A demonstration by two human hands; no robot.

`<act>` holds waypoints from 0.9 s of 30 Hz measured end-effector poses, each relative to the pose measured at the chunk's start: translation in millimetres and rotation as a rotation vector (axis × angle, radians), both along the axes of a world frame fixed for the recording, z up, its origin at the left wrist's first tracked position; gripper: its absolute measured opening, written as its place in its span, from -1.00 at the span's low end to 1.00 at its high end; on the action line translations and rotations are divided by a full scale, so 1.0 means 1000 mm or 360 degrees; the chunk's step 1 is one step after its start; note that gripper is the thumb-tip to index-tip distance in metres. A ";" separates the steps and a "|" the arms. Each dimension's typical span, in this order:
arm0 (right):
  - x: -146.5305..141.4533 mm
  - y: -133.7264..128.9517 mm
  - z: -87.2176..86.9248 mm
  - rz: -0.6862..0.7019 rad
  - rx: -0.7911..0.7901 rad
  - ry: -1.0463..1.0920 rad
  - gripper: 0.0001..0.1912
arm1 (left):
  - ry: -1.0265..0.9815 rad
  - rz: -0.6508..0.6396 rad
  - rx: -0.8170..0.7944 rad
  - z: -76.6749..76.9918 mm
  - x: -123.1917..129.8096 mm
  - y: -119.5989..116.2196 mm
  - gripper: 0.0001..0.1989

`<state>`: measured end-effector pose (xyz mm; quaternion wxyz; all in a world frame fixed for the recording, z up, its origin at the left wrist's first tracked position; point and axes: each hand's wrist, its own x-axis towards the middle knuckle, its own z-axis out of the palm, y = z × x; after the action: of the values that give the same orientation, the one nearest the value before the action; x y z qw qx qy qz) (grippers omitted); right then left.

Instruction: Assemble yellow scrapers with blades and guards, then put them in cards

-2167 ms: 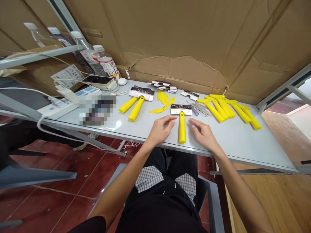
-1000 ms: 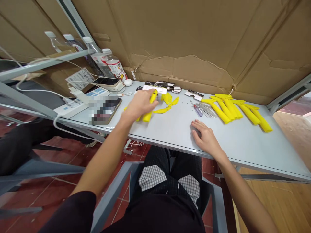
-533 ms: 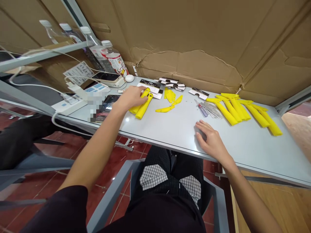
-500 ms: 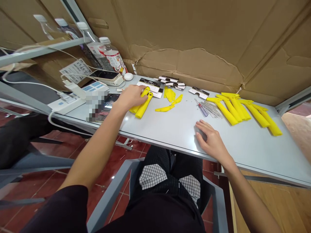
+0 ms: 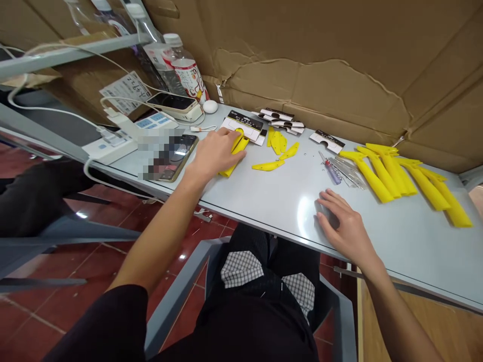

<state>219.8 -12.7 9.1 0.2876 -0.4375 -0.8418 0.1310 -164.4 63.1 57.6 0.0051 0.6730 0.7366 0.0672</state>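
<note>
Left hand (image 5: 216, 153) lies loosely over the yellow scrapers (image 5: 234, 151) at the tabletop's (image 5: 271, 201) far left. They look light, stiff, smooth; hold the handle. Right hand (image 5: 345, 226) rests flat, holding nothing.

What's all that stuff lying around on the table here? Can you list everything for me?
Table: one, pale grey, across the middle.
Carded handles: a small pile, count unclear, yellow with black-and-white cards, under the left hand.
Loose handles: about seven, yellow, right end.
Flat pieces: several, yellow, centre back.
Cards: a few stacked, black and white, by the cardboard; one more to the right.
Screwdriver: one, purple handle, beside clear strips.
Phones: two, one dark at the left front edge, one on a white block behind.
Power strip: one, white, left end.
Bottles: several, clear, back left.
Cardboard: brown, behind the table.
Left hand: fingers on the carded handles.
Right hand: flat on the table.
</note>
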 end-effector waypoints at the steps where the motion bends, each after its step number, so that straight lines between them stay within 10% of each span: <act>1: 0.000 0.000 0.000 0.0001 0.0002 -0.0012 -0.60 | 0.0003 0.0015 0.0022 0.000 0.000 0.001 -0.32; 8: 0.010 0.007 0.019 0.0096 -0.0131 -0.0070 -0.61 | 0.0098 0.0022 0.0223 0.010 0.012 -0.004 -0.41; 18: 0.030 0.097 0.085 -0.0364 -0.0179 -0.0102 -0.73 | -0.0367 -0.0708 0.0344 0.027 0.108 0.027 -0.62; 27: 0.056 0.149 0.069 -0.0618 0.0143 -0.0440 -0.76 | -0.0497 -0.0657 0.0238 0.011 0.098 0.070 -0.56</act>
<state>275.6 136.2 78.3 0.2087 -0.5917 -0.7782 -0.0256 -66.3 132.9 68.9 0.0826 0.7889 0.5671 0.2219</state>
